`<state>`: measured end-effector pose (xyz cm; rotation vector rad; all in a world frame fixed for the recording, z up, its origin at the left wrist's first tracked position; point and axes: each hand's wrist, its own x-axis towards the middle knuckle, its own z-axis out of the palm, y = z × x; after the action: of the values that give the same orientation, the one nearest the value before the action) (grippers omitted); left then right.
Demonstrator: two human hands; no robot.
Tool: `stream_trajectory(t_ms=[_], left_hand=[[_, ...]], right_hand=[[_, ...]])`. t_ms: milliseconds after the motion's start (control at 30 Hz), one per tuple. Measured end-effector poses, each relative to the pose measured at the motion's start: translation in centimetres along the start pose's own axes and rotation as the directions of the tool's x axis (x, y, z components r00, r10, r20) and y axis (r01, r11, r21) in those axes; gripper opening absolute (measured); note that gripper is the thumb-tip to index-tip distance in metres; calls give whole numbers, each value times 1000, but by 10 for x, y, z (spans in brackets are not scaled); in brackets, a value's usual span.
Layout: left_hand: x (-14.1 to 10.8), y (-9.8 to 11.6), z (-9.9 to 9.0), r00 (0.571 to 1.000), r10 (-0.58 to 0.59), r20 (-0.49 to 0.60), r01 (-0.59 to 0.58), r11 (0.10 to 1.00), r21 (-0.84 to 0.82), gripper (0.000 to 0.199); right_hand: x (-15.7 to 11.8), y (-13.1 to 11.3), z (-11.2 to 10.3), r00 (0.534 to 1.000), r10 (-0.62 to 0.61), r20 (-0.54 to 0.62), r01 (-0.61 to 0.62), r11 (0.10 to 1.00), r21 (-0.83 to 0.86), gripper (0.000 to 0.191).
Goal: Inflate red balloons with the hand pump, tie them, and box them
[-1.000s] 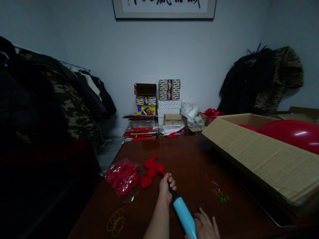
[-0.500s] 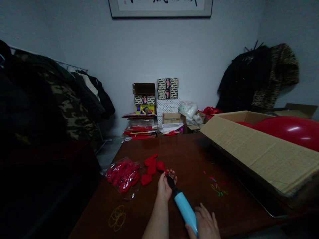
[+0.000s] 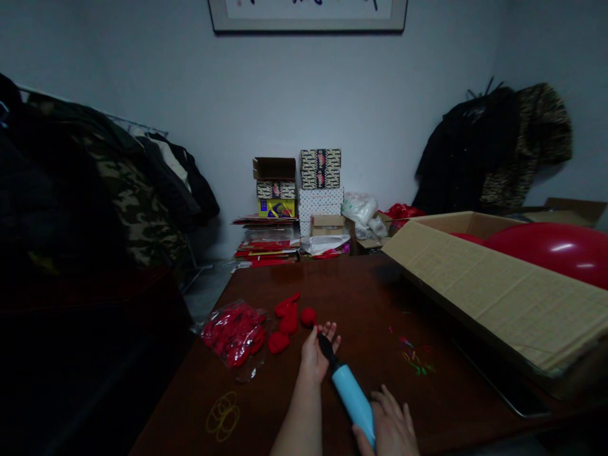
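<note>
A light-blue hand balloon pump (image 3: pixel 353 396) with a black nozzle (image 3: pixel 326 348) slants across the table's front. At the nozzle tip, my left hand (image 3: pixel 317 354) closes its thumb and fingers around the neck of a small red balloon (image 3: pixel 308 316); its outer fingers are loosely curled. My right hand (image 3: pixel 390 421) grips the pump's lower end, with the thumb on the left side and the fingers on the right. Just left of the held balloon lie several limp red balloons (image 3: pixel 287 320). Beside them is a clear plastic bag (image 3: pixel 235 332) full of red balloons.
Yellow rubber bands (image 3: pixel 223 416) lie at the front left of the dark table (image 3: pixel 351 288). Coloured bands (image 3: pixel 417 361) are scattered right of centre. A cardboard box (image 3: pixel 484 285) holding inflated red balloons (image 3: pixel 551 250) takes up the right side, near a dark flat object (image 3: pixel 503 383).
The red balloon at the nozzle looks slightly rounder and fuller. Both hands and the pump have barely shifted.
</note>
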<state>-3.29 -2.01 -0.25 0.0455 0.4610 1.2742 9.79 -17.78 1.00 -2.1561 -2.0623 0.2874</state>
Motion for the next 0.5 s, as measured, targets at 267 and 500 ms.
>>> stream_trajectory(t_ms=[267, 500], left_hand=[[2, -9, 5, 980, 191, -60, -172, 956, 239, 14], [7, -14, 3, 964, 257, -70, -219, 914, 342, 18]], right_hand=[[6, -6, -9, 998, -18, 68, 17, 1000, 24, 58], [-9, 15, 26, 980, -74, -186, 62, 996, -71, 42]])
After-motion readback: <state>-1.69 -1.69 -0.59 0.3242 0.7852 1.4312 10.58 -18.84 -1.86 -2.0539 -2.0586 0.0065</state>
